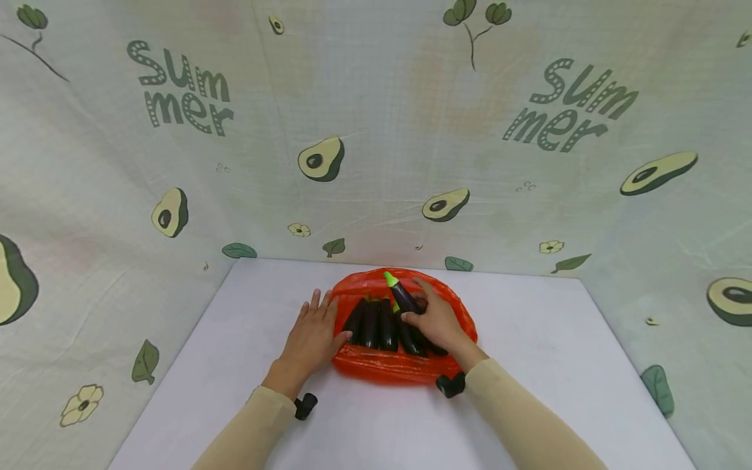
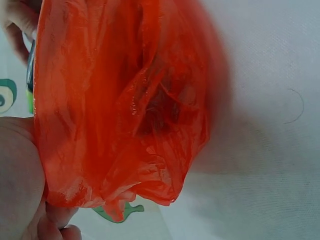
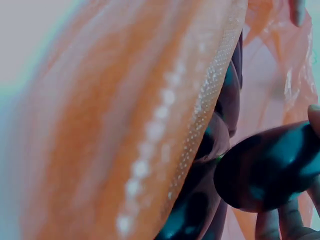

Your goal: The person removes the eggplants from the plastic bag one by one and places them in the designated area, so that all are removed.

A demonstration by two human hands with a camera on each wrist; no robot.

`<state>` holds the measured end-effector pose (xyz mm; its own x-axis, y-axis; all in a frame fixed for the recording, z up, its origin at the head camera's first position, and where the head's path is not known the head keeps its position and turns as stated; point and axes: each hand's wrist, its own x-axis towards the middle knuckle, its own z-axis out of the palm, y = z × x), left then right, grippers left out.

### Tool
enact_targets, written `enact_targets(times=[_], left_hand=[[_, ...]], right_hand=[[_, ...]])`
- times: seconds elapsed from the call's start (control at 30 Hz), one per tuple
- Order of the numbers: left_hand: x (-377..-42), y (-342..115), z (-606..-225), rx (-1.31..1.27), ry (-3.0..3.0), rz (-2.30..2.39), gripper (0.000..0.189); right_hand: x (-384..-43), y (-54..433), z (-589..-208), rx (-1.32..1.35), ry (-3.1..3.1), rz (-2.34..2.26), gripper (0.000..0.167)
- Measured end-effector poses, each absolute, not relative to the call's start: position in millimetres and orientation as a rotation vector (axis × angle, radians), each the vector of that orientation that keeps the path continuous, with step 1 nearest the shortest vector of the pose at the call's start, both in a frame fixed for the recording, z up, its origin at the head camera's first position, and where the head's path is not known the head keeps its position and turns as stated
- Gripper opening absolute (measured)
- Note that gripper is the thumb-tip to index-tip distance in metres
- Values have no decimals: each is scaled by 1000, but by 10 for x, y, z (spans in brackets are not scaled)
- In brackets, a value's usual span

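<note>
Avocado-printed cloth [image 1: 376, 111] hung behind a white table [image 1: 529, 333]. The left hand [image 1: 314, 331] lay, fingers outstretched, against a red bag [image 1: 384, 373]; between the hands, eggplants [image 1: 371, 324] sat inside it; the right hand [image 1: 437, 320] gripped another eggplant [image 1: 402, 295], tilted above them.

On the surface [image 1: 529, 339], the bag [image 1: 384, 372] lies just right of the left hand [image 1: 311, 333] and beneath the right hand [image 1: 437, 320]. Inside it, a row of eggplants [image 1: 371, 323] runs from beside the left hand's thumb to under the right hand, which holds another eggplant [image 1: 403, 296] above them, its stem end ahead and left of that hand. Beyond both hands and the bag, cloth [image 1: 382, 98] stands behind the surface.
</note>
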<state>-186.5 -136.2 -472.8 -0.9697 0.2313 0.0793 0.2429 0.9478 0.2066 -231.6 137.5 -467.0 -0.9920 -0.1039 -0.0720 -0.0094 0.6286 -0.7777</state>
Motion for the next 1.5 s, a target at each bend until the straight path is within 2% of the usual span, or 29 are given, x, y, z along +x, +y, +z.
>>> enact_targets(times=[0.53, 0.97, 1.5], left_hand=[[-1832, -1383, -4676, -382, -3066, -318, 87], [-1846, -1394, -4654, -411, -3049, -325, 84], [-1844, -1349, -4683, -407, -3054, -318, 85]], right_hand=[[-2123, 1632, -4572, -179, 2806, -1540, 76], [-2077, 1960, -4452, -101, 2867, -1479, 77], [-2103, 2667, -4291, 84, 3005, -1415, 77]])
